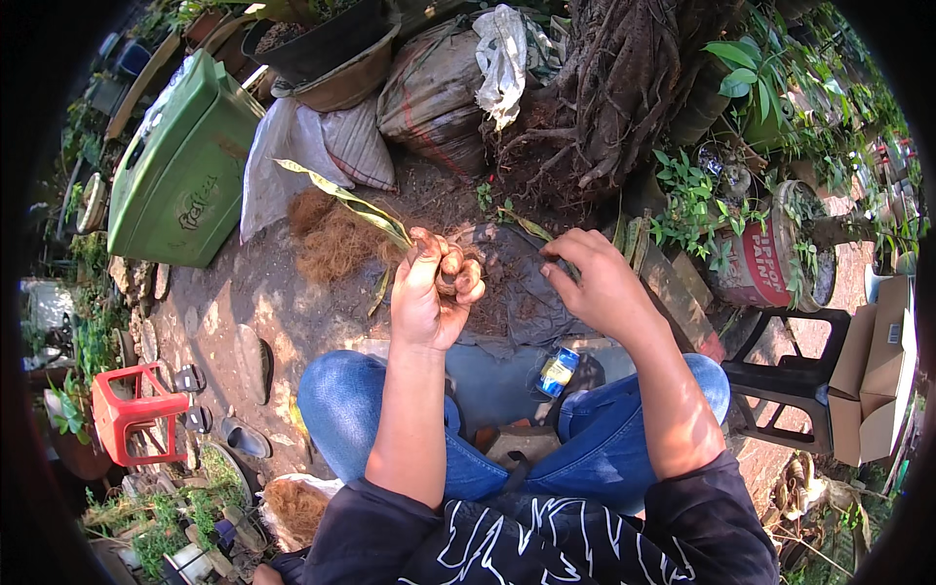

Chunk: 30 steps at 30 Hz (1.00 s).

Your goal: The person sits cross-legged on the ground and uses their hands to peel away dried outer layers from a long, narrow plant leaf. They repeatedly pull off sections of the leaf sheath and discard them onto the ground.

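My left hand [437, 292] is raised over the ground with its fingers curled around the base of a yellow-edged snake plant leaf [351, 201]. A dark brown lump shows between those fingers, mostly hidden. My right hand [596, 278] is bent down, thumb and forefinger around a second snake plant leaf [531, 227], whose lower part the hand covers. Below both hands a dark plastic sheet [537, 292] lies with brown fibre on it. A blue and yellow can [558, 371] rests on a grey slab [497, 380] between my knees.
Loose coconut fibre [333, 238] lies beyond my left hand. Filled sacks [431, 95] and a tree trunk [621, 88] stand ahead. A green box [179, 164] and red stool [135, 413] are at left; a paint bucket [768, 252], black stool [786, 373] and cardboard box [874, 373] at right.
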Each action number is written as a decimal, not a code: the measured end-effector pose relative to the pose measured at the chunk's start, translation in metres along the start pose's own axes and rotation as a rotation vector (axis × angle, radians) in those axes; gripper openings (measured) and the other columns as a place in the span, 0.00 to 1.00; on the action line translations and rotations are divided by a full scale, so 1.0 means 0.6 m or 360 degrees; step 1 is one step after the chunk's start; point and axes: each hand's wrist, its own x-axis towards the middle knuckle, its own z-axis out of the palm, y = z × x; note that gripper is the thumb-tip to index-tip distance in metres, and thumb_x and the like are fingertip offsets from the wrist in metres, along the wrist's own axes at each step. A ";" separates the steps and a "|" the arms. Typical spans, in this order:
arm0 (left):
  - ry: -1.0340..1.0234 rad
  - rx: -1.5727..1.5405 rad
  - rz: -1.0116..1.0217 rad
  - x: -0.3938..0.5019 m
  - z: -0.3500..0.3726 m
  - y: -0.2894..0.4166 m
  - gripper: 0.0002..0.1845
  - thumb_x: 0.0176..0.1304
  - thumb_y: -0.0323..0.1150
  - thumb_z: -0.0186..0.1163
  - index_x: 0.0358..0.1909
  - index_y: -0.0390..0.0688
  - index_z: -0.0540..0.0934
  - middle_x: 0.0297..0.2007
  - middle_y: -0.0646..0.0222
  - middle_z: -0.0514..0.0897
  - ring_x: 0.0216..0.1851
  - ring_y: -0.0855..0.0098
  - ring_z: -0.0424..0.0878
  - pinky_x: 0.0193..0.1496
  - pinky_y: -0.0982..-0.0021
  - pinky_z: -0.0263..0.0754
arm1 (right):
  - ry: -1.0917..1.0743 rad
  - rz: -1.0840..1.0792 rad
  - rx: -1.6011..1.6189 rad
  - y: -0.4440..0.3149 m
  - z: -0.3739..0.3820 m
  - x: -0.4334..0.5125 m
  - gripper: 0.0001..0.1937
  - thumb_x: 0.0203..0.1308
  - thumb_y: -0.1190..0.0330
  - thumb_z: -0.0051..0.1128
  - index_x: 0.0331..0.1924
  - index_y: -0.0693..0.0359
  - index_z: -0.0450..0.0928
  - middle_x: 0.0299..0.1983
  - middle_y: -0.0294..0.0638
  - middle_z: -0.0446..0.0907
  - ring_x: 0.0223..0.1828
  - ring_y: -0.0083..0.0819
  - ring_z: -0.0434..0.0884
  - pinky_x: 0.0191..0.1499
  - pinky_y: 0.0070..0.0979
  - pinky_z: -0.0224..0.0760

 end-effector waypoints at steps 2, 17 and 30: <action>-0.0104 -0.0062 0.0022 0.002 -0.005 -0.001 0.23 0.73 0.57 0.49 0.30 0.49 0.75 0.21 0.77 0.72 0.22 0.76 0.65 0.24 0.75 0.58 | -0.0030 0.0014 -0.0030 0.000 0.000 0.000 0.08 0.58 0.73 0.62 0.41 0.67 0.81 0.38 0.48 0.80 0.46 0.48 0.77 0.51 0.38 0.71; -0.0321 -0.0089 0.0032 -0.003 0.011 -0.007 0.19 0.76 0.51 0.48 0.48 0.44 0.73 0.39 0.61 0.77 0.40 0.62 0.77 0.42 0.63 0.73 | -0.0060 0.0019 -0.0045 0.001 0.001 -0.003 0.10 0.58 0.72 0.62 0.42 0.68 0.81 0.39 0.49 0.80 0.46 0.49 0.77 0.52 0.39 0.71; -0.0457 -0.0275 -0.0126 -0.006 -0.012 -0.003 0.13 0.71 0.45 0.58 0.49 0.50 0.74 0.39 0.67 0.78 0.35 0.68 0.74 0.35 0.65 0.68 | -0.0070 0.0030 -0.0043 0.000 0.000 -0.003 0.12 0.57 0.71 0.63 0.43 0.68 0.81 0.40 0.50 0.81 0.47 0.51 0.77 0.52 0.40 0.71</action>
